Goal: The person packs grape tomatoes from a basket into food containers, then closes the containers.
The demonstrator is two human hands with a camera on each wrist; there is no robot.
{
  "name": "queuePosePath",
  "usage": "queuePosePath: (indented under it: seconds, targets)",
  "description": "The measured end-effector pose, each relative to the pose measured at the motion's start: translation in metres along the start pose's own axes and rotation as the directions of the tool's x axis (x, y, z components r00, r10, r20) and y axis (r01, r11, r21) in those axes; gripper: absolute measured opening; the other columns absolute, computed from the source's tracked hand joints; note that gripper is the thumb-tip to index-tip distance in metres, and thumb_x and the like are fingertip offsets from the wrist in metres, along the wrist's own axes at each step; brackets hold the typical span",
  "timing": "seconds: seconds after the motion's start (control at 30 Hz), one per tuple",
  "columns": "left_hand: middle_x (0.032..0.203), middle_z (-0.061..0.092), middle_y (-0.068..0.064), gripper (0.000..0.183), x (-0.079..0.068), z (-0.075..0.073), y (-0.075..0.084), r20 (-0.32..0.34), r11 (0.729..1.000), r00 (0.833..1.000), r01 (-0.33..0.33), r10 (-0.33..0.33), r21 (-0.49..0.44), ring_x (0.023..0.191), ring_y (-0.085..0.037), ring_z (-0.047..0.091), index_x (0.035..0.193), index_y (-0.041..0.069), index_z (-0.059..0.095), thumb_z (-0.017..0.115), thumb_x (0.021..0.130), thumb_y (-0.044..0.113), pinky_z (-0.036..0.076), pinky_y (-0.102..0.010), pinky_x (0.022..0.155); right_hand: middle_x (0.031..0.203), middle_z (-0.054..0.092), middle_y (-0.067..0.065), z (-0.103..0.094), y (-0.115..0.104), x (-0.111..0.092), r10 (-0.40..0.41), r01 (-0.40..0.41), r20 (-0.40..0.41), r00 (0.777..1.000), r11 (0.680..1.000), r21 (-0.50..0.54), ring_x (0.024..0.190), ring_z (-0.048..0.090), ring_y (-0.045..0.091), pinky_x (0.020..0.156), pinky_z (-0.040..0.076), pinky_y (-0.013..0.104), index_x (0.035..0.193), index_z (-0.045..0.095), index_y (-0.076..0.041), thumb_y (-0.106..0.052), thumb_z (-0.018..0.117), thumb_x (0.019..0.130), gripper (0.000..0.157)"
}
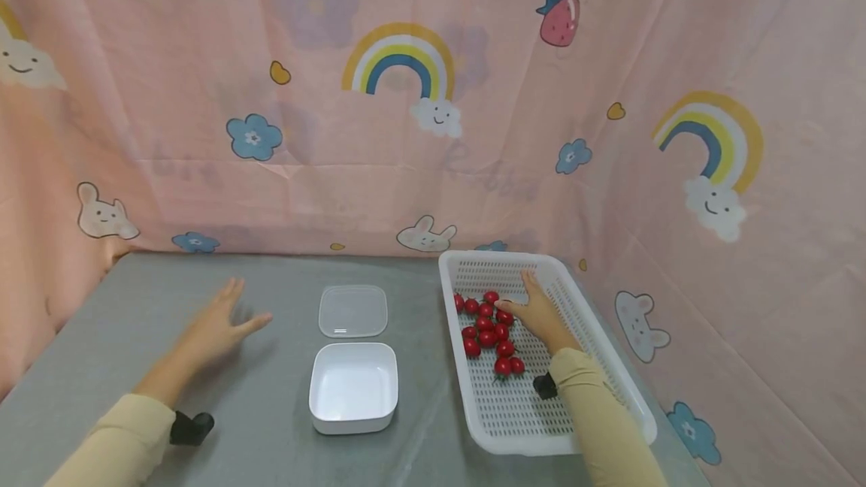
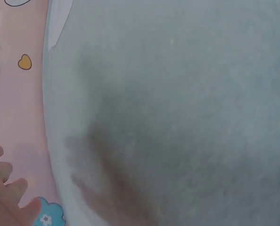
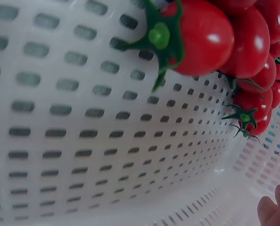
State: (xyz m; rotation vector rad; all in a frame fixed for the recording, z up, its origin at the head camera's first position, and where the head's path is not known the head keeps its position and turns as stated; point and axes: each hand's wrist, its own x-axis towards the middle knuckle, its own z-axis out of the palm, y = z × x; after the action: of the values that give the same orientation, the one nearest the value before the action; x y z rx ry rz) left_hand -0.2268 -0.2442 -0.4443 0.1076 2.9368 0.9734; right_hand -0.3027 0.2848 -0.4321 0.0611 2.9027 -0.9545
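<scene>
Red tomatoes lie in a white basket, beside a person's right hand

The tomatoes cluster toward the basket's left side, several with green stems showing; the right hand reaches in over the slotted floor, fingers extended and thumb at the cluster's edge, gripping nothing that shows, though whether the thumb touches a tomato cannot be told; left of the basket, a square white container stands on the grey table, and a translucent lid lies flat just beyond it; farther left, the left hand hangs above the table, thumb and fingers spread wide, holding nothing; behind everything, a pink cloth carries rainbows, rabbits and strawberries
</scene>
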Motion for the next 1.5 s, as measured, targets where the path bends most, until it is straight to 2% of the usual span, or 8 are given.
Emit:
queuePosePath:
  seconds: [0.3, 0.47, 0.63, 0.8, 0.9, 1.03, 1.17, 1.5]
  targets:
    - [0.162, -0.001, -0.032, 0.101, -0.004, 0.011, -0.001, 0.048, 0.996, 0.998, 0.032, -0.028, -0.087, 0.144, -0.059, 0.007, 0.157, -0.003, 0.005, 0.058, 0.095, 0.056, 0.015, -0.076, 0.109, 0.166, 0.007, 0.024, 0.003, 0.002, 0.001, 0.065, -0.066, 0.016, 0.998, 0.996, 0.055, 0.152, 0.009, 0.046, 0.12, 0.015, 0.06, 0.159, 0.01, -0.001, -0.042, 0.065, 0.094, 0.094]
    - [0.163, 0.0, -0.029, 0.1, -0.01, 0.014, 0.003, 0.033, 0.992, 0.999, 0.043, -0.039, -0.12, 0.144, -0.059, 0.008, 0.158, -0.001, 0.007, 0.06, 0.094, 0.055, 0.015, -0.076, 0.109, 0.165, 0.01, 0.024, 0.004, 0.004, 0.007, 0.091, -0.092, 0.016, 0.996, 0.991, 0.102, 0.151, 0.012, 0.047, 0.119, 0.018, 0.061, 0.159, 0.013, -0.002, -0.039, 0.069, 0.091, 0.095]
    - [0.164, 0.007, -0.028, 0.098, -0.015, 0.02, 0.008, 0.028, 0.988, 0.998, 0.054, -0.05, -0.143, 0.145, -0.057, 0.011, 0.158, 0.001, 0.011, 0.061, 0.093, 0.054, 0.016, -0.073, 0.111, 0.164, 0.015, 0.026, 0.004, 0.002, 0.009, 0.077, -0.079, 0.021, 0.997, 0.979, 0.188, 0.151, 0.014, 0.046, 0.12, 0.019, 0.059, 0.157, 0.017, 0.001, -0.032, 0.069, 0.092, 0.09]
    - [0.164, 0.009, -0.026, 0.097, -0.018, 0.027, 0.013, 0.036, 0.979, 0.998, 0.057, -0.051, -0.197, 0.147, -0.054, 0.011, 0.159, 0.003, 0.014, 0.065, 0.092, 0.051, 0.016, -0.071, 0.113, 0.161, 0.025, 0.026, 0.004, -0.004, 0.011, 0.051, -0.055, 0.023, 0.998, 0.948, 0.315, 0.15, 0.022, 0.042, 0.121, 0.022, 0.054, 0.155, 0.026, 0.002, -0.027, 0.067, 0.094, 0.079]
    - [0.164, 0.011, -0.026, 0.096, -0.02, 0.031, 0.015, 0.051, 0.97, 0.997, 0.068, -0.058, -0.234, 0.146, -0.055, 0.017, 0.159, 0.006, 0.013, 0.065, 0.092, 0.051, 0.02, -0.07, 0.113, 0.157, 0.032, 0.028, 0.003, -0.006, 0.01, 0.026, -0.025, 0.002, 1.0, 0.938, 0.344, 0.147, 0.028, 0.044, 0.12, 0.025, 0.054, 0.152, 0.032, 0.004, -0.026, 0.068, 0.093, 0.075]
    - [0.161, 0.02, -0.03, 0.095, -0.022, 0.04, 0.016, 0.074, 0.946, 0.994, 0.098, -0.079, -0.309, 0.142, -0.054, 0.028, 0.16, 0.009, 0.009, 0.063, 0.094, 0.049, 0.029, -0.065, 0.112, 0.15, 0.041, 0.032, 0.005, -0.003, 0.011, 0.024, -0.011, -0.035, 0.999, 0.942, 0.334, 0.141, 0.038, 0.046, 0.116, 0.032, 0.056, 0.147, 0.04, 0.006, -0.027, 0.071, 0.091, 0.073]
    - [0.157, 0.025, -0.033, 0.093, -0.025, 0.049, 0.018, 0.078, 0.911, 0.992, 0.121, -0.099, -0.394, 0.14, -0.053, 0.033, 0.16, 0.008, 0.01, 0.065, 0.094, 0.045, 0.033, -0.062, 0.112, 0.151, 0.042, 0.03, 0.01, 0.003, 0.017, 0.066, -0.052, -0.029, 0.997, 0.939, 0.339, 0.141, 0.038, 0.045, 0.117, 0.031, 0.056, 0.147, 0.042, 0.005, -0.023, 0.069, 0.091, 0.068]
    - [0.156, 0.033, -0.029, 0.083, -0.027, 0.065, 0.033, 0.065, 0.841, 0.993, 0.114, -0.094, -0.528, 0.141, -0.049, 0.036, 0.157, 0.006, 0.024, 0.067, 0.094, 0.037, 0.033, -0.062, 0.112, 0.145, 0.051, 0.026, 0.016, 0.012, 0.021, 0.113, -0.083, -0.072, 0.991, 0.938, 0.336, 0.137, 0.046, 0.042, 0.115, 0.034, 0.054, 0.142, 0.051, 0.003, -0.017, 0.066, 0.094, 0.054]
